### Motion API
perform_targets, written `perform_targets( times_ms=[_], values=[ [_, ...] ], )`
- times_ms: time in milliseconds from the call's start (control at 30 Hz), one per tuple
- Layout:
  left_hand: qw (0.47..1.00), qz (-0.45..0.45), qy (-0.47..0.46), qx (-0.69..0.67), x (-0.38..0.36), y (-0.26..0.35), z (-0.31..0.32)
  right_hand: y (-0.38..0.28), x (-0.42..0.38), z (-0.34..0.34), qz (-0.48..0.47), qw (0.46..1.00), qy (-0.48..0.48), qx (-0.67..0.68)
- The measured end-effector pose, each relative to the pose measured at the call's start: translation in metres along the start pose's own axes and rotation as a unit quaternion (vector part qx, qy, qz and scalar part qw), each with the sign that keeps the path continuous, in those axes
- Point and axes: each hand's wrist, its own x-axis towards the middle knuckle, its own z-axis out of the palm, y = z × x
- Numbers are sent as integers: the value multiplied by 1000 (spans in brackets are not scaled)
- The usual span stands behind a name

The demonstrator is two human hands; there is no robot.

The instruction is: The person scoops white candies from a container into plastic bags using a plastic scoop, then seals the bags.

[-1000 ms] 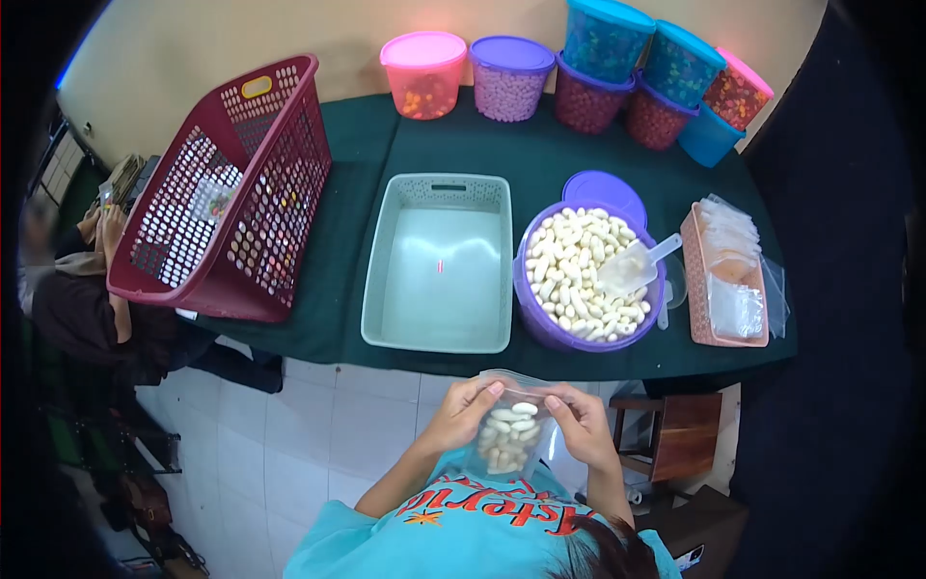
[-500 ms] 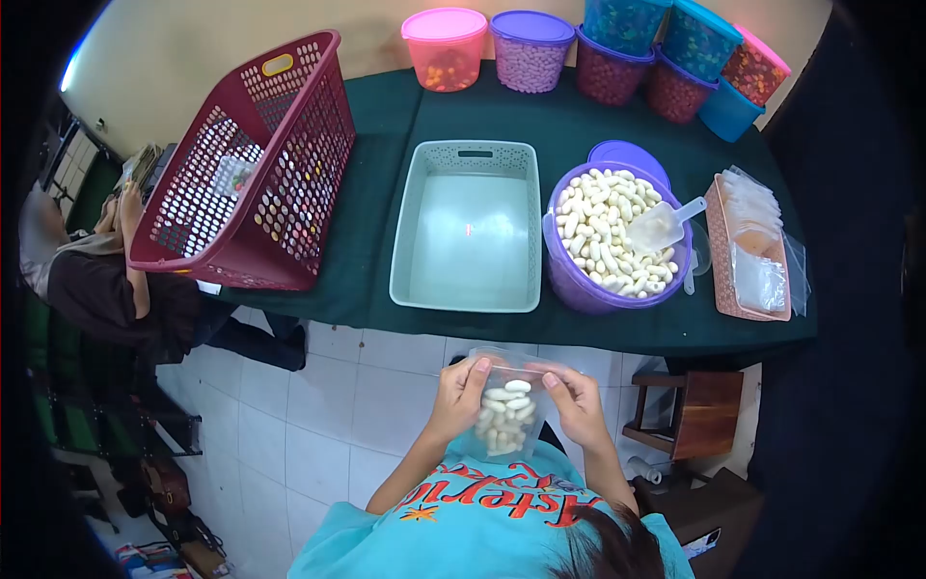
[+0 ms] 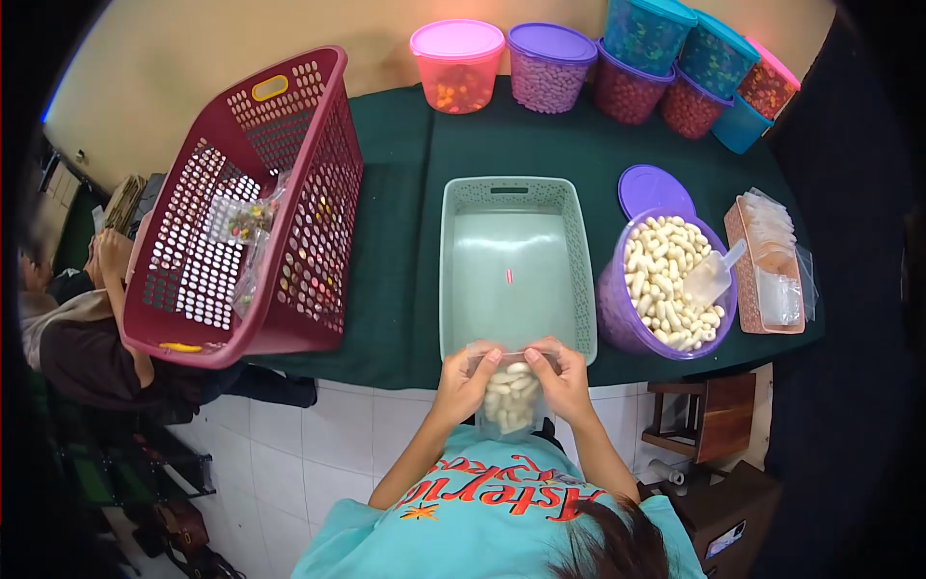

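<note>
Apparently filled with white pieces [image 3: 511, 394], a bag [image 3: 507, 428] hangs with its top pinched by left hand [image 3: 461, 388] and right hand [image 3: 567, 384]; whether it is sealed is unclear.

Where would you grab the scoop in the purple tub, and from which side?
Take the scoop by its handle, probably best from above and the right. The narrow handle slants up past the right rim of the purple tub, while the wide bowl rests among the white pieces.
</note>
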Motion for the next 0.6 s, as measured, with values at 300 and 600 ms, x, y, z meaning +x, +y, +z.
perform_targets(
  times_ms=[300, 600],
  values=[
    [999, -12, -42, -11, 54, 13, -39, -8, 35, 28, -13, 999, 5, 33],
    [1000, 10, -15, -24, 82, 12, -69, 48, 100, 14, 66, 945, 295, 126]
  ],
)
